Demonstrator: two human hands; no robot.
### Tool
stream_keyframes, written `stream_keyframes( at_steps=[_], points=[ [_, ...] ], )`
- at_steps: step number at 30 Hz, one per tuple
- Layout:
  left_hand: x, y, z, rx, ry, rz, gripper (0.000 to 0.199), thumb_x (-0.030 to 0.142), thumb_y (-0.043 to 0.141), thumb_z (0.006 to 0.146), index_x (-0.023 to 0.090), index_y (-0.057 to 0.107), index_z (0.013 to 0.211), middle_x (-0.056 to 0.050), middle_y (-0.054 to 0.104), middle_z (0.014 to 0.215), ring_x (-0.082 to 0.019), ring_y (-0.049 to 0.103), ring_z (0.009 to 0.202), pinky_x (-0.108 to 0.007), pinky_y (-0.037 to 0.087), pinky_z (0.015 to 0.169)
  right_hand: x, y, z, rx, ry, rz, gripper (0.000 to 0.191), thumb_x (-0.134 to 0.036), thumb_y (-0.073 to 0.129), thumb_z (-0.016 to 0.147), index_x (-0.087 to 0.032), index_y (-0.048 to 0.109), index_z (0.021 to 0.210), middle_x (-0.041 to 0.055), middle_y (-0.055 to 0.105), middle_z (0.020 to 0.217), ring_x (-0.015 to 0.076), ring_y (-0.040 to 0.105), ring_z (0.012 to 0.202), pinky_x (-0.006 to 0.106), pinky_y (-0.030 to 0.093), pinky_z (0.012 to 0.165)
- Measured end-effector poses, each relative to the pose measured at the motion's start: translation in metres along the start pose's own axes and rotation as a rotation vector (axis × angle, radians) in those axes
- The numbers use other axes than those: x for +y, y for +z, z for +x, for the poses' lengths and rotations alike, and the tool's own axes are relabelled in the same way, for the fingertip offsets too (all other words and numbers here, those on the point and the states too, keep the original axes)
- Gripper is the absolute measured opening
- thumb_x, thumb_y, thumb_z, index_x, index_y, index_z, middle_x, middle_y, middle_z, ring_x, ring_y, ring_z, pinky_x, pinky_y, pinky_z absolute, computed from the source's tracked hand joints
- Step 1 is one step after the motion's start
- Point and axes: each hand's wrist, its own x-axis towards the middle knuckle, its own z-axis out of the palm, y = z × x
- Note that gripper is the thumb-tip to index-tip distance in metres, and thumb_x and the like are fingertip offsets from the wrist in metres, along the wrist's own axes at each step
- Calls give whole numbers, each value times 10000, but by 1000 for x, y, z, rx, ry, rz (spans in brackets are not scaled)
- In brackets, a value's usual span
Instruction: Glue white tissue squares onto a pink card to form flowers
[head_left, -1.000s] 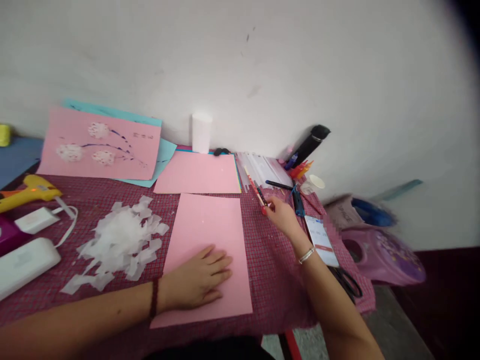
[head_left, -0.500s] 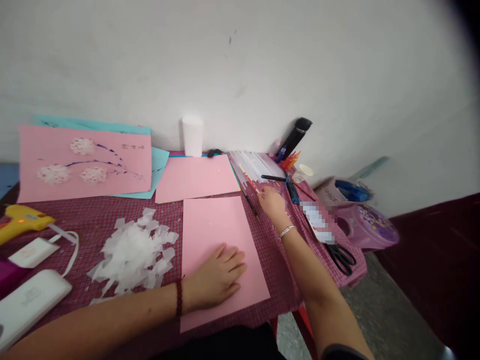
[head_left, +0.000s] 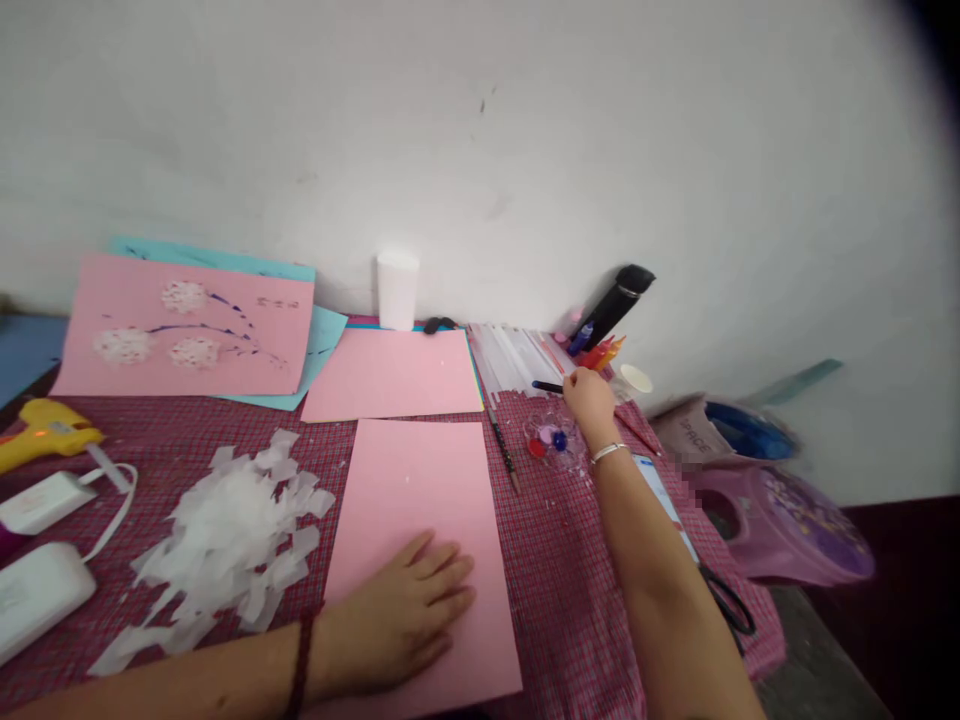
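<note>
Flat on a blank pink sheet lies my left hand, its fingers spread. My right hand is at the back right of the table, fingers curled together over one end of a dark pen; whether it grips the pen or something else is hidden. Just left of that wrist sits a clear palette with red, pink and blue paint. A dark patterned brush or pencil lies between the sheet and the palette. Beyond my right hand are small orange and red tubes.
Cut white paper pieces are heaped at the left, beside a yellow glue gun. A pink flower picture leans at the back. A black bottle, a phone and black scissors are at the right.
My right hand has moved away from the red-and-white stick to the dark pen. The palette now shows beside my wrist. The view has shifted; my left hand still lies on the sheet.
</note>
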Motion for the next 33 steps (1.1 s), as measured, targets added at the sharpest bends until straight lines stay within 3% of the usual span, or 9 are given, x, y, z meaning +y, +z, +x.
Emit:
stream_keyframes(
  at_steps=[7,11,16,20,22,24,28,30,33],
  points=[
    [0,-2,-1,1,-1,42,514,251,492,859,253,383,1361,-25,445,1412,-227,371,1303,-460,240,1117,-3,12,3,-2,-73,27,343,-151,376,901,-151,565,1188,181,539,1187,244,607,995,321,454,765],
    [0,-2,0,-44,-12,39,542,229,486,849,246,360,1376,-32,413,1438,-245,346,1321,-492,245,1111,-17,16,-12,-23,-167,113,263,-134,436,869,-174,633,1039,144,552,1165,231,590,988,305,443,773],
    [0,0,-1,-46,-21,-39,518,254,475,862,258,371,1369,-39,422,1433,-242,344,1327,-494,234,1125,-28,-16,-24,62,-209,295,223,-267,462,890,-161,603,1027,142,603,1110,244,585,976,316,443,781],
    [-3,-8,1,73,-102,-317,542,304,457,888,240,313,1406,-95,420,1426,-240,364,1321,-498,251,1123,-30,-53,-68,115,-187,636,378,-366,201,965,-193,451,1190,98,633,1038,159,605,729,271,458,620],
    [-3,-21,8,282,-292,-579,574,337,426,910,205,234,1434,-149,364,1447,-236,368,1318,-468,330,1083,-36,-63,-102,-24,-148,1262,283,-412,318,932,-236,476,1088,39,642,924,113,523,533,237,402,474],
    [3,-36,15,480,-411,-873,564,369,417,913,202,231,1417,-162,406,1395,-218,459,1229,-440,418,1003,-46,-67,-141,-217,-115,1626,193,-411,448,879,-244,510,955,-3,627,819,85,440,447,211,336,393],
    [32,-48,18,194,-410,-1409,398,453,383,919,124,482,1120,-77,609,871,-143,609,766,-335,519,733,-64,-62,-214,-511,-51,1857,127,-347,538,858,-228,541,903,-14,625,766,60,434,429,188,331,383],
    [50,-39,9,112,-445,-1512,386,477,365,921,122,494,1002,18,509,652,-82,516,541,-259,483,582,-68,-57,-241,-642,-17,1947,137,-351,559,854,-221,555,897,-10,631,776,50,435,420,182,325,378],
    [70,-20,-7,136,-518,-1484,368,483,355,923,141,489,947,73,378,587,-48,388,455,-191,393,471,-68,-50,-263,-695,42,2017,225,-432,540,859,-213,570,896,5,629,772,51,437,425,175,295,368]
  ],
)
